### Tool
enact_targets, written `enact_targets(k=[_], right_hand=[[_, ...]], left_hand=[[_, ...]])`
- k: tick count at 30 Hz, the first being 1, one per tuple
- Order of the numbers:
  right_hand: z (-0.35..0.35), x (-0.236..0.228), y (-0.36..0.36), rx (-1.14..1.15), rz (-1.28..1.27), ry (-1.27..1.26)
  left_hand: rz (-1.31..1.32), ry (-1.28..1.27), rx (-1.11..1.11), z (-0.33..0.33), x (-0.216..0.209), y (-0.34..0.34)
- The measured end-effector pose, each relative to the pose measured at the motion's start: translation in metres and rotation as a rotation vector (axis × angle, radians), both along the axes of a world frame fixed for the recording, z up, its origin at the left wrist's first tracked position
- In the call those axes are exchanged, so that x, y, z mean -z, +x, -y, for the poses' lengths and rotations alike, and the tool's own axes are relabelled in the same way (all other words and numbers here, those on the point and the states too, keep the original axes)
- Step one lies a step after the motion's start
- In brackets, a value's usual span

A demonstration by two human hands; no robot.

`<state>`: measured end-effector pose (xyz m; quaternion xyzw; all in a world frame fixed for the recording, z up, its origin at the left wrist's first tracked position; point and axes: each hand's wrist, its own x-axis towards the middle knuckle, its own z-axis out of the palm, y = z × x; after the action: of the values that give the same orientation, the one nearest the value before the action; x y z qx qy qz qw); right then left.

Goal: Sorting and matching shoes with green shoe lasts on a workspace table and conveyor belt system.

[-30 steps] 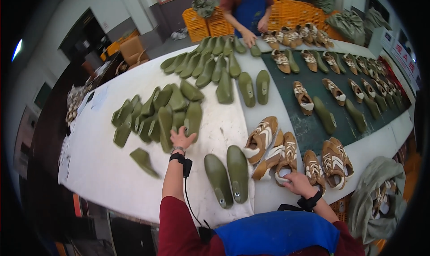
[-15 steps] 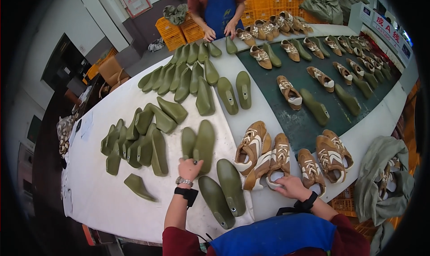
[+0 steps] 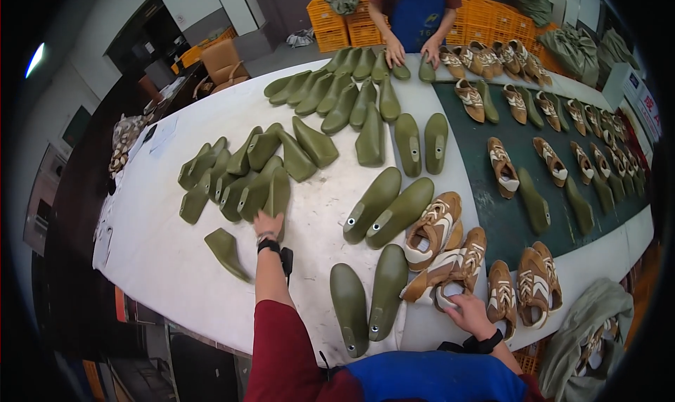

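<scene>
My left hand (image 3: 268,225) has its fingers closed around the near end of a green shoe last (image 3: 278,191). That last stands at the right edge of a cluster of similar lasts (image 3: 242,198). My right hand (image 3: 470,316) grips the heel of a brown sneaker (image 3: 470,261) with white stripes, the thumb by its opening. Against it lean more brown sneakers (image 3: 434,227). Between my hands lie two pairs of green lasts, one pair (image 3: 389,289) near me and the other (image 3: 399,212) just beyond. A single last (image 3: 226,253) rests left of my left wrist.
Rows of lasts and sneakers cover the green mat (image 3: 492,226) at right. Across the white table (image 3: 162,226), a co-worker's hands (image 3: 395,54) touch lasts. Orange crates (image 3: 330,26) stand behind. A grey sack of sneakers (image 3: 598,332) sits at lower right.
My left hand has let go of a last in the middle pair and moved left to the cluster. My right hand stays on the sneaker. The view has turned left.
</scene>
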<state>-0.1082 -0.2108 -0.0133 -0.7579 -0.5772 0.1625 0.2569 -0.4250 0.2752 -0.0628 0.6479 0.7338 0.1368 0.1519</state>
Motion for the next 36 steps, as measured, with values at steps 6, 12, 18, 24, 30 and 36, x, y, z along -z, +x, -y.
enact_targets(k=[6,12,18,24,30,36], right_hand=[[-0.002,0.007,0.007,0.019,-0.019,-0.04],[-0.006,0.004,0.007,0.0,-0.039,-0.041],[-0.005,0.004,0.004,0.03,-0.044,-0.009],[-0.004,0.016,0.005,0.004,0.013,0.03],[0.006,0.006,0.009,0.03,0.019,-0.042],[0.005,0.009,0.005,0.034,0.002,-0.068]], left_hand=[[0.035,-0.109,0.145,0.047,0.002,0.008],[-0.153,0.469,0.62,0.114,-0.002,0.039],[0.133,0.367,0.6,0.096,-0.019,0.085],[0.525,-0.124,0.412,0.047,-0.003,0.069],[0.303,0.092,0.935,0.094,-0.033,0.128],[-0.2,0.248,1.172,0.148,-0.052,0.198]])
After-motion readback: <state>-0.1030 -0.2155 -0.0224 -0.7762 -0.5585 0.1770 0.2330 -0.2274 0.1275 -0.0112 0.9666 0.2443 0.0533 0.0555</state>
